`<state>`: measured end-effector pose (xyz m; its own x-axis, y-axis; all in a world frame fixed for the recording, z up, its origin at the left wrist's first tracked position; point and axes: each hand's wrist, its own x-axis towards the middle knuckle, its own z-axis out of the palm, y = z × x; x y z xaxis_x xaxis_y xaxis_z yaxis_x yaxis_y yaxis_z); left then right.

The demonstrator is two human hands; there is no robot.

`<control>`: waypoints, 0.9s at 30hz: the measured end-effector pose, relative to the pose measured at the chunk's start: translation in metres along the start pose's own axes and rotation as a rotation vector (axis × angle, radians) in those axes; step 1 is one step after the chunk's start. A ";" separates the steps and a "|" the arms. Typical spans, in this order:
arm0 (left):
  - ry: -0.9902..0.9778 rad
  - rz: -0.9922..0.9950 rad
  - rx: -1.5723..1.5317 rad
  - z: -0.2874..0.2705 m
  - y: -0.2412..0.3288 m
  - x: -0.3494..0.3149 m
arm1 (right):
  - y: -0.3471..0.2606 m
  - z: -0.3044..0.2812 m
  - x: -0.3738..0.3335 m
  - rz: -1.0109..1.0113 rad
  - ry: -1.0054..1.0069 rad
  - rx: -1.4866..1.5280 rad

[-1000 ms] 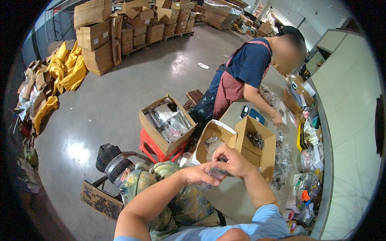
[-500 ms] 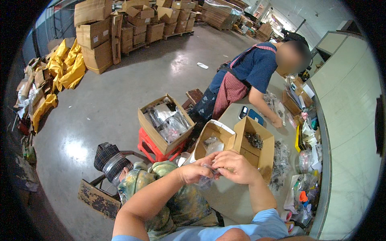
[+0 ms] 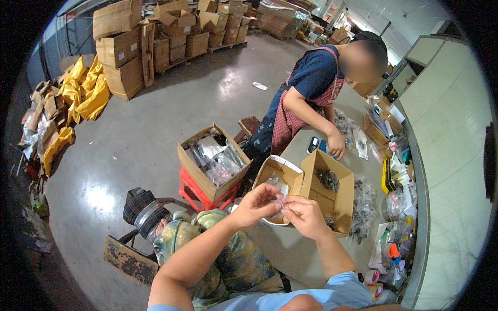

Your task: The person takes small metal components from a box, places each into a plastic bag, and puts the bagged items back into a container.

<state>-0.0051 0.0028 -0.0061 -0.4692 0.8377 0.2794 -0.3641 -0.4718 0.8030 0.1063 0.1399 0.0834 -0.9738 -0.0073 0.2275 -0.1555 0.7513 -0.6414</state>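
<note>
My left hand [image 3: 257, 206] and my right hand [image 3: 305, 215] meet in front of me, fingers pinched on a small clear plastic bag [image 3: 281, 203]. What the bag holds, if anything, is too small to make out. Just beyond the hands stands a small open cardboard box [image 3: 293, 179] with clear plastic bags [image 3: 278, 184] inside. Touching its right side is a larger open carton [image 3: 344, 207], where a heap of small dark parts [image 3: 328, 180] lies. Part of the smaller box is hidden by my hands.
Across the table a co-worker's hand [image 3: 336, 145] is over a small blue device [image 3: 323, 145]. Bagged dark parts [image 3: 363, 210] lie right of the carton. A filled carton [image 3: 199, 173] rests on a red stool [image 3: 194, 189] at left. Clutter [image 3: 397, 249] lines the table's right edge.
Both my hands have risen slightly, and the bag no longer hangs below them. The co-worker has straightened and drawn a hand leftward and nearer, to the blue device.
</note>
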 end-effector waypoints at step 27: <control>0.277 0.150 0.359 0.014 0.004 -0.007 | 0.016 0.033 -0.012 0.090 0.281 0.216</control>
<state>0.0077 -0.0016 0.0026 -0.7098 0.6397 0.2949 0.0023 -0.4165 0.9091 0.1104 0.1306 0.0465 -0.9061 0.2571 0.3360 -0.1317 0.5834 -0.8015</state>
